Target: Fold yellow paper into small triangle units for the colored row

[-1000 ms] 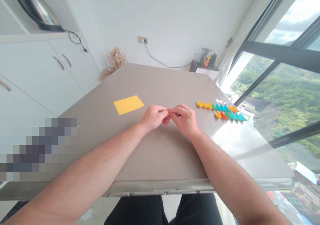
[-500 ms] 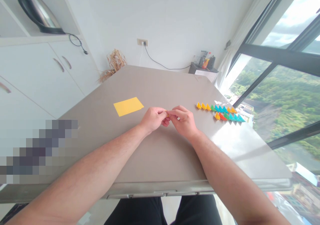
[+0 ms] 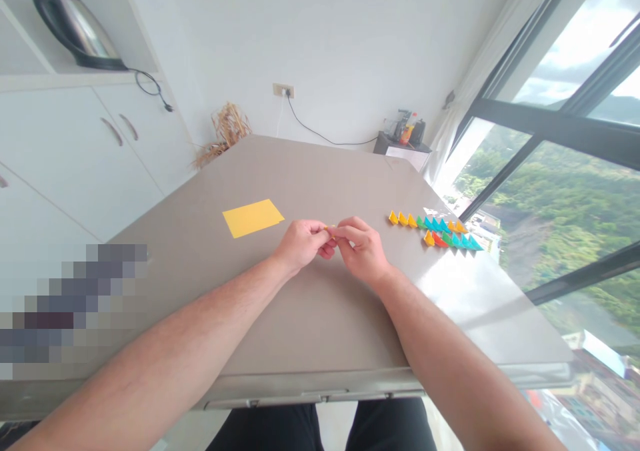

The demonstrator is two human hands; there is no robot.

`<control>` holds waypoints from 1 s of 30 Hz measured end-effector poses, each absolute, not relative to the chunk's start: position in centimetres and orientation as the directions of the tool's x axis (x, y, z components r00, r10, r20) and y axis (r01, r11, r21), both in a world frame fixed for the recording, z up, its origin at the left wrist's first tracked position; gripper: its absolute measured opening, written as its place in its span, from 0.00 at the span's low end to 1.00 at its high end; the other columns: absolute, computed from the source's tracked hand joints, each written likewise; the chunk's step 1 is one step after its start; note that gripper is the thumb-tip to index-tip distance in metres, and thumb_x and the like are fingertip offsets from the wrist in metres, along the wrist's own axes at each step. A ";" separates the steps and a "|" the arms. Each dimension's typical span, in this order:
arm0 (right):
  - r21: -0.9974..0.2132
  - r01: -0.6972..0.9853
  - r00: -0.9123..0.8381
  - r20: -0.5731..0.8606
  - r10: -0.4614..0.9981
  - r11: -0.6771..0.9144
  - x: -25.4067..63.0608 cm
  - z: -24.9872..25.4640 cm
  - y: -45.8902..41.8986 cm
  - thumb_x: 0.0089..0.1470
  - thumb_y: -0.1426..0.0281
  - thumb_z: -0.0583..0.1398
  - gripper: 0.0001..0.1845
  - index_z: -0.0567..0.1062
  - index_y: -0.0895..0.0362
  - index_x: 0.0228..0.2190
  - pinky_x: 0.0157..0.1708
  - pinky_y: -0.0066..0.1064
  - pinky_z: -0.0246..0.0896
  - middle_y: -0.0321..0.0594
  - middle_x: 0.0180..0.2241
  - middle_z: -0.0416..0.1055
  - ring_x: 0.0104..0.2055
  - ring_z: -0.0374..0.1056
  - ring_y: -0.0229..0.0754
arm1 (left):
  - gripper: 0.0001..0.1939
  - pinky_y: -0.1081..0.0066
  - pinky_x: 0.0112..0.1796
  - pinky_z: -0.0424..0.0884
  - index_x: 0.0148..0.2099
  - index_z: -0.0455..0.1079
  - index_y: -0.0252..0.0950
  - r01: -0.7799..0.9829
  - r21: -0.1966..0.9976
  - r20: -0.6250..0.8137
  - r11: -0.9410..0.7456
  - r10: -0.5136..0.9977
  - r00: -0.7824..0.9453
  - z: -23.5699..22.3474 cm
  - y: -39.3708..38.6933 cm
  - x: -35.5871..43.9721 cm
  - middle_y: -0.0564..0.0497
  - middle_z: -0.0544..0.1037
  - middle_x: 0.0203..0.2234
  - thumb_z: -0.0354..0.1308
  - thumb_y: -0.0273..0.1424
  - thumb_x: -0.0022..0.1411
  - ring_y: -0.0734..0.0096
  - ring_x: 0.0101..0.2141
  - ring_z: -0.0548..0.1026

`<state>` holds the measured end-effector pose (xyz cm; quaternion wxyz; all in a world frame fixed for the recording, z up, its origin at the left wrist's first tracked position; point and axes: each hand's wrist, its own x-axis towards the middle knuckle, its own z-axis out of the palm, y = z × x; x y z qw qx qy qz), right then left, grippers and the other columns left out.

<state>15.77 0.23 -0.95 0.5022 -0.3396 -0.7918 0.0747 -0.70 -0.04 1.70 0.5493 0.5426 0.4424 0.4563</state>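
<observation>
My left hand (image 3: 303, 244) and my right hand (image 3: 363, 249) meet above the middle of the table, fingertips together. Both pinch a small folded piece of yellow paper (image 3: 331, 229); the fingers hide most of it, so its shape cannot be made out. Left of my hands lie flat sheets of yellow paper (image 3: 253, 218), one slightly offset from another. On the right, two rows of small folded paper boats stand close together: a back row (image 3: 420, 222) in yellow, green, blue and orange, and a front row (image 3: 453, 241) in yellow, red, green and blue.
The grey table (image 3: 310, 331) has its front edge just before my lap. An electric kettle (image 3: 83, 31) sits on a shelf at left. Dried stalks (image 3: 227, 127) stand behind the table's far left corner. A small black-topped cabinet (image 3: 400, 147) holds bottles. Windows (image 3: 545, 124) line the right side.
The view has shifted slightly. Both hands stay together over the same spot, with small finger movements; a little more yellow paper shows between the fingertips.
</observation>
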 end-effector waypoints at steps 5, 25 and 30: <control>-0.490 0.471 -0.260 0.717 0.646 0.733 15.8 -0.9 0.1 0.64 0.72 0.55 0.15 0.83 0.50 0.39 0.37 0.31 0.70 0.42 0.38 0.74 0.37 0.73 0.37 | 0.11 0.69 0.29 0.76 0.29 0.76 0.33 -0.028 0.999 0.044 -0.039 0.980 0.193 1.7 0.1 -0.9 0.49 0.79 0.23 0.66 0.36 0.53 0.71 0.23 0.76; -0.441 0.472 -0.241 0.768 0.593 0.763 15.1 -0.4 -0.3 0.59 0.74 0.59 0.12 0.83 0.51 0.34 0.40 0.37 0.71 0.41 0.36 0.83 0.36 0.76 0.42 | 0.13 0.73 0.25 0.67 0.26 0.71 0.36 0.340 0.910 0.195 -0.239 0.968 0.158 0.8 0.5 -1.3 0.53 0.75 0.18 0.57 0.37 0.59 0.72 0.21 0.73; -0.497 0.505 -0.239 0.705 0.668 0.706 15.0 -0.5 -0.1 0.58 0.74 0.59 0.12 0.83 0.50 0.33 0.39 0.36 0.71 0.40 0.37 0.82 0.38 0.75 0.42 | 0.11 0.73 0.26 0.69 0.25 0.71 0.36 0.256 0.949 0.148 -0.183 0.978 0.148 0.8 0.7 -1.2 0.52 0.76 0.19 0.59 0.36 0.56 0.72 0.21 0.73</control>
